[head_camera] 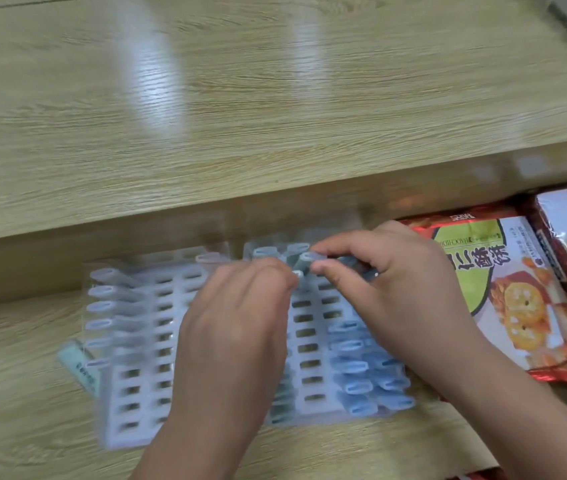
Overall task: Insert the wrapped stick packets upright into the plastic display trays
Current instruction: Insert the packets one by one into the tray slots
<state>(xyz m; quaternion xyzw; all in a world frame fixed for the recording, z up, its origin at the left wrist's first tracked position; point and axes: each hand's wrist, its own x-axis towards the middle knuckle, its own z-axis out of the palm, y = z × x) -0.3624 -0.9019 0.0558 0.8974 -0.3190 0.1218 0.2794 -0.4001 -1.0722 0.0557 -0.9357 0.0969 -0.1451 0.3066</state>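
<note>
Now the right hand (379, 282) pinches one stick packet (310, 257) between thumb and fingers at the 12 o'clock end of the right tray (310, 356). The left hand (240, 317), fingers curled, meets it there; whether it grips, I cannot tell. More packets (355, 367) stand along the tray's 3 o'clock side.

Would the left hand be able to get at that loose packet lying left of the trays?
Probably yes. The loose packet lies in the open beside the left tray, on the side of the left hand; only the tray's standing packets lie between.
</note>
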